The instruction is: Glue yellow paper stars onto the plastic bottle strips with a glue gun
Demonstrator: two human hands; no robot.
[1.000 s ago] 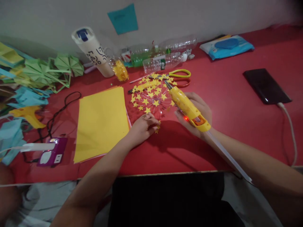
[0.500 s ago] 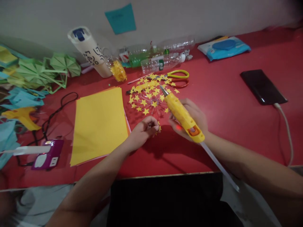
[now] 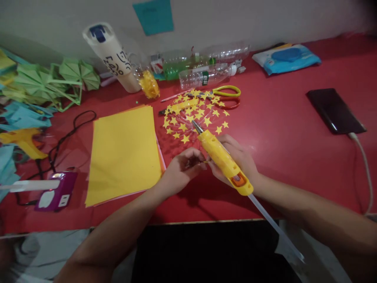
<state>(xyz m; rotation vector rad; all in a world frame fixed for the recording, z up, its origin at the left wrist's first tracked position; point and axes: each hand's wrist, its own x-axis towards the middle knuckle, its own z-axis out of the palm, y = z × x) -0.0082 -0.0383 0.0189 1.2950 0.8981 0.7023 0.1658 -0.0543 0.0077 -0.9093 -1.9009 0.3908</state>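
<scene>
My right hand [image 3: 235, 157] is wrapped round a yellow glue gun [image 3: 225, 161], its metal nozzle pointing up and left and a long clear glue stick [image 3: 277, 228] coming out of its back. My left hand [image 3: 187, 169] is pinched close beside it, with a small yellow star [image 3: 203, 161] edge-on between its fingertips. The fingers of both hands nearly meet at this star. Just beyond them, a clear plastic piece with many spread strips [image 3: 191, 114] carries several yellow stars [image 3: 185, 139] on the red table [image 3: 279, 149].
Yellow paper sheets [image 3: 123, 157] lie left of my hands. Scissors [image 3: 226, 91], plastic bottles [image 3: 203, 76], a tumbler [image 3: 113, 59] and a wipes pack [image 3: 285, 59] stand or lie behind. A phone [image 3: 335, 110] is at right; a purple power strip [image 3: 55, 190], black cord and second glue gun [image 3: 26, 141] at left.
My hands have drawn together, so the right fingers now reach the star at my left fingertips. The glue gun has shifted slightly left and toward me. The view has moved a little.
</scene>
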